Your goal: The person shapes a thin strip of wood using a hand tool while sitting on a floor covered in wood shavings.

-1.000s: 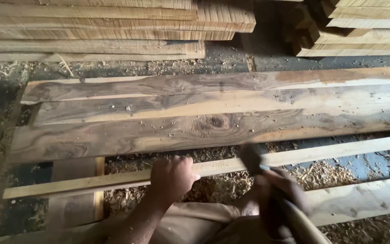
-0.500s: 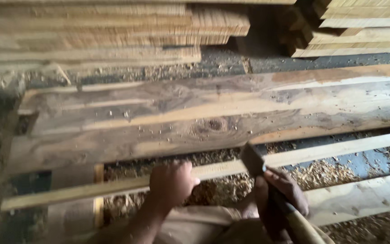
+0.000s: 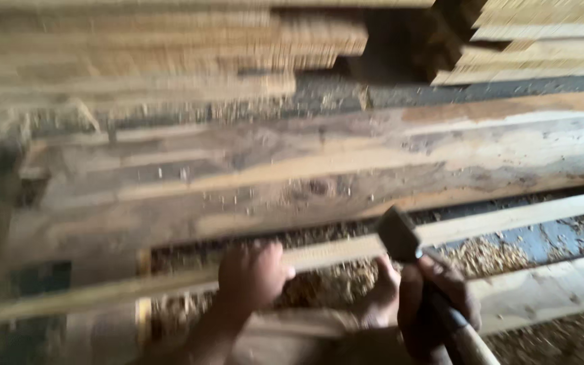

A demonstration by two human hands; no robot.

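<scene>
My left hand [image 3: 251, 276] is closed over a long thin wooden strip [image 3: 522, 216] that runs across the view above sawdust. My right hand [image 3: 437, 297] grips the wooden handle of a hammer [image 3: 397, 234]. Its dark head stands up just over the strip, to the right of my left hand. A wide, dark-grained plank [image 3: 305, 182] with a knot lies right behind the strip. A skin-coloured shape between my hands is too blurred to identify. The whole picture is motion-blurred.
Stacks of sawn boards lie at the back left [image 3: 170, 40] and back right [image 3: 542, 40], with a dark gap between them. A pale plank [image 3: 555, 290] lies at the lower right. Sawdust and shavings [image 3: 508, 253] cover the ground between the pieces.
The hammer head has shifted slightly to the right while staying over the strip. My left hand keeps its hold on the strip. The view has become blurrier.
</scene>
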